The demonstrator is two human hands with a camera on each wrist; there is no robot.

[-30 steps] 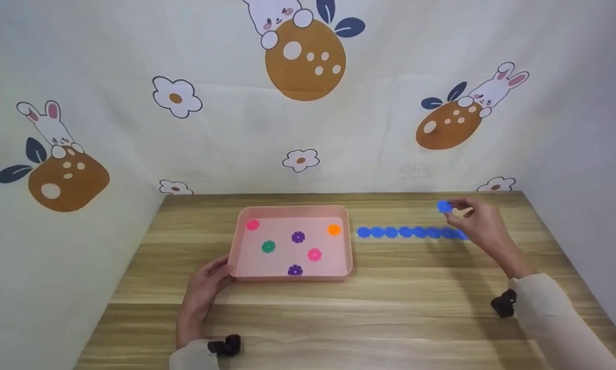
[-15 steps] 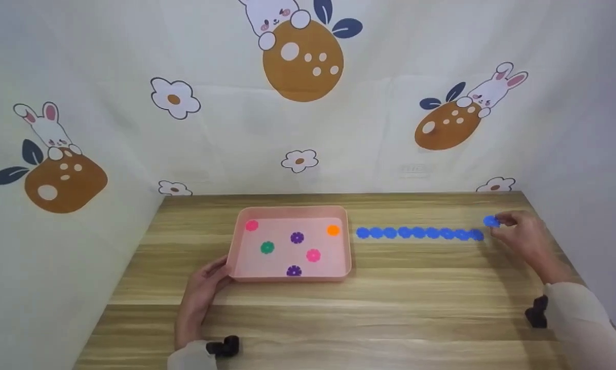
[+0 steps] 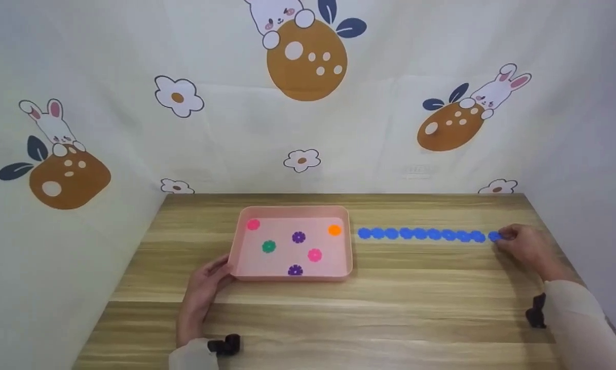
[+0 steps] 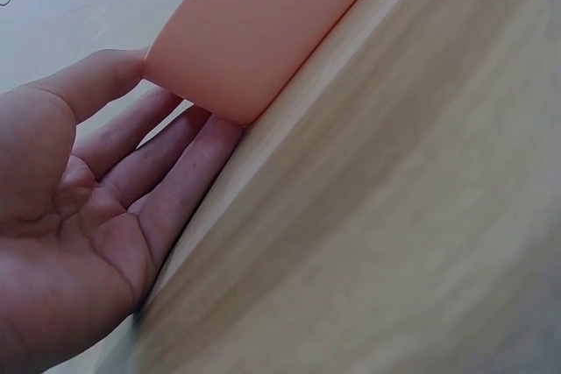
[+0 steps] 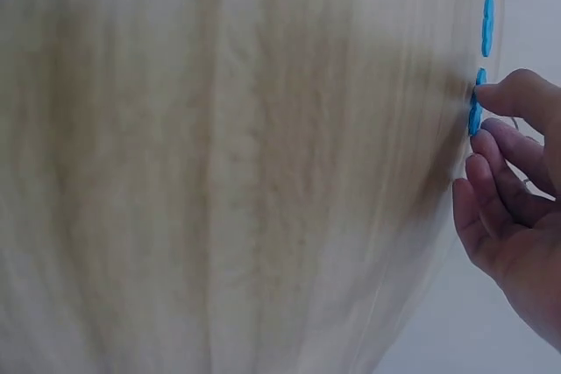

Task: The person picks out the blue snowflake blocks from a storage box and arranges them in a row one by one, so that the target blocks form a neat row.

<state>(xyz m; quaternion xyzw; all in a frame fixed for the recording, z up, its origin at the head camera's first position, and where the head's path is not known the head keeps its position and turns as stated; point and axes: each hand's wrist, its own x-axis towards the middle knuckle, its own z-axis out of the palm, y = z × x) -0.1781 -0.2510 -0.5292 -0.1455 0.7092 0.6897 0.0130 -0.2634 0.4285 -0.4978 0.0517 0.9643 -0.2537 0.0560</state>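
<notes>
In the head view, my right hand [image 3: 526, 249] pinches a blue snowflake disc [image 3: 495, 236] between thumb and fingertips, down at table level. A small gap parts this disc from the right end of a row of blue snowflake discs [image 3: 420, 234]. The right wrist view shows the pinched disc [image 5: 476, 107] lying nearly flat, the thumb on its upper side. My left hand [image 3: 204, 288] touches the near left corner of a pink tray [image 3: 292, 278]. In the left wrist view, the thumb meets the tray's rim and the fairly straight fingers reach its lower side, their tips partly hidden.
Inside the tray lie several loose discs: pink [image 3: 314, 255], purple [image 3: 298, 237], green [image 3: 268, 246] and orange [image 3: 334, 230]. The row starts just right of the tray on the wooden table [image 3: 369, 329]. A printed cloth [image 3: 225, 139] hangs behind the table.
My right hand has moved right past the row's end and lowered its blue disc to the table. The left hand and tray have stayed in place.
</notes>
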